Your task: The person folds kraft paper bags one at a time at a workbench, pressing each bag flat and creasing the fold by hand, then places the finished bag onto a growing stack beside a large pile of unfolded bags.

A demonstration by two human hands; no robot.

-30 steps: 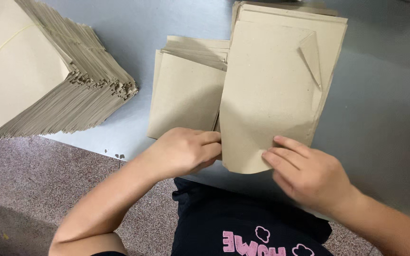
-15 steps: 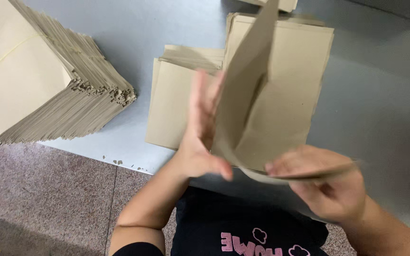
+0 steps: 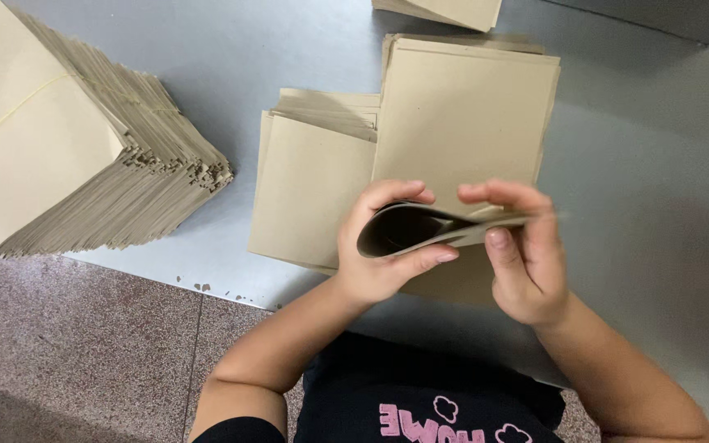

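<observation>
Both hands hold a folded brown sheet (image 3: 420, 230) above the desk (image 3: 642, 180): the left hand (image 3: 383, 250) curls around its bent loop, the right hand (image 3: 523, 254) pinches its edges. Behind lie two paper stacks (image 3: 461, 115); far left, a large bundle (image 3: 67, 148).

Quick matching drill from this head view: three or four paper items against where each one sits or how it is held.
Things:
1. folded sheet
2. big fanned stack
3. small pile
4. tall pile

Places or states:
A. far left on the table
B. curled between left hand and right hand
C. behind the hands, centre right
D. just left of the tall pile

Pairs: 1-B, 2-A, 3-D, 4-C
</observation>
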